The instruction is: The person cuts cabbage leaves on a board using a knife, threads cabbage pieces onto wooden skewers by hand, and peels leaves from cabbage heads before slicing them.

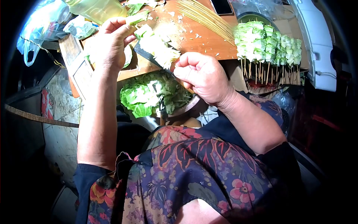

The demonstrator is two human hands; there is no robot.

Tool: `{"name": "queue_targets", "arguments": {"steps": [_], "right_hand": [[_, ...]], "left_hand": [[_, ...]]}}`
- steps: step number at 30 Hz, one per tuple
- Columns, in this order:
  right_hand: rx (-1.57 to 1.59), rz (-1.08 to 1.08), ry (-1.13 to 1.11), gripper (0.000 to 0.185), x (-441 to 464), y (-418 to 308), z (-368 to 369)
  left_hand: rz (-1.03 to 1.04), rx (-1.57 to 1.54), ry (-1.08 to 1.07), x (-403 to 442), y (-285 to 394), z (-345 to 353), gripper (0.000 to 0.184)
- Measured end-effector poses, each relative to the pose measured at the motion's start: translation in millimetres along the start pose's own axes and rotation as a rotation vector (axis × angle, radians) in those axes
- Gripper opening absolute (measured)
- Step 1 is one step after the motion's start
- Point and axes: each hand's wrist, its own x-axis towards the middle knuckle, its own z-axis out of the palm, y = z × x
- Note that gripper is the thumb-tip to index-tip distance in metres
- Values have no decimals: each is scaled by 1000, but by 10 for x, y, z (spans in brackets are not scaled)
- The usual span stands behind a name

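Observation:
My left hand (113, 46) pinches a piece of green leaf (138, 18) between thumb and fingers, above the wooden table (207, 46). Closed fingers of my right hand (204, 76) meet the lower end of a row of pale, bunched lettuce pieces (158, 48); what they grip is hidden. Under that lettuce runs a dark, flat blade (146, 54). Below the table edge, a container of loose green leaves (140, 93) sits between my arms.
Bare wooden skewers (205, 18) lie across the table beside a phone (221, 6). Skewered lettuce (257, 43) stands at the right, near a white foam box (317, 44). A container of yellowish liquid (97, 10) and plastic bags (44, 28) are at the upper left.

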Motion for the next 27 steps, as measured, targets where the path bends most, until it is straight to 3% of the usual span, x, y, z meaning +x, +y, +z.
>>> {"name": "queue_targets", "arguments": {"steps": [4, 8, 16, 18, 19, 20, 22, 23, 24, 27], "right_hand": [[13, -40, 19, 6, -26, 22, 5], [101, -55, 29, 5, -38, -5, 10], [28, -31, 52, 7, -4, -77, -44], [1, -41, 52, 8, 8, -79, -51], [17, -29, 67, 10, 8, -73, -45], [31, -16, 81, 12, 9, -65, -33], [42, -3, 64, 12, 34, -49, 9], [77, -4, 43, 11, 55, -24, 35], [113, -5, 24, 11, 67, -2, 65], [3, 44, 16, 12, 83, -29, 152]], "left_hand": [[-1, -87, -84, -44, 115, 4, 8], [-6, 45, -107, -133, 102, 108, 5], [28, -34, -18, -152, 78, 203, 8], [-25, -40, 67, -113, 65, 183, 19], [-40, -133, 123, -160, 94, 270, 35], [-149, -226, 89, -86, -33, 159, 49], [-340, -237, 240, -206, -9, 362, 59], [-391, -428, 10, -106, -196, 221, 67], [-396, -603, 100, -337, 51, 602, 66], [-362, -758, 1, -290, -62, 502, 54]]}}
